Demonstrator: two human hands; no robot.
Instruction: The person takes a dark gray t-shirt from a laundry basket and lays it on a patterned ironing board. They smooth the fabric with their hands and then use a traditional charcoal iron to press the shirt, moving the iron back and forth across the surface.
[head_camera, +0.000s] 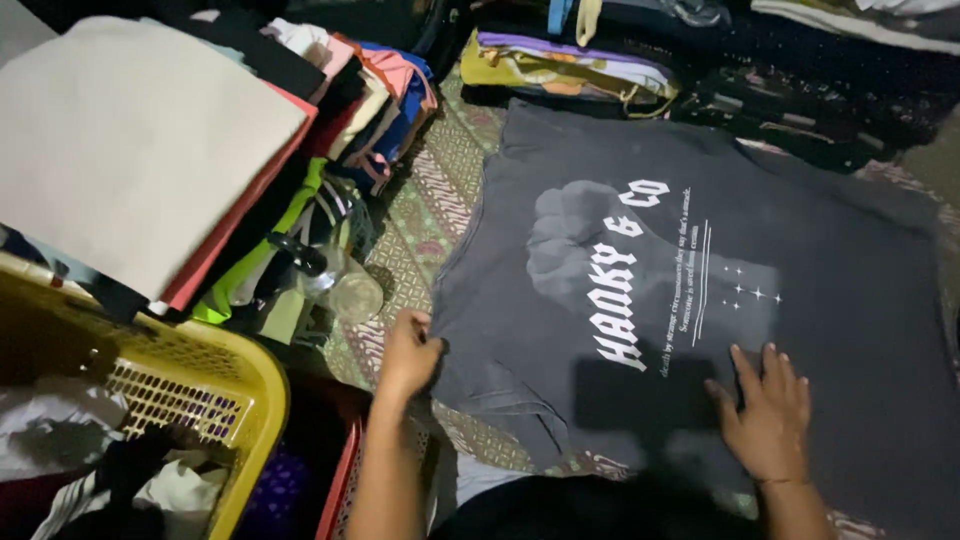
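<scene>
A dark grey t-shirt (800, 230) with a grey fist print and white lettering lies spread flat on a patterned mat (430, 210). My left hand (408, 355) pinches the shirt's near left edge by the sleeve. My right hand (768, 410) rests flat on the shirt's lower middle, fingers spread and pointing away from me.
A tall stack of folded clothes (150, 140) sits at the left, with a clear plastic bottle (335, 280) lying beside it. A yellow laundry basket (200, 380) with clothes and a red basket (340, 480) stand at the lower left. More folded garments (570, 70) lie at the top.
</scene>
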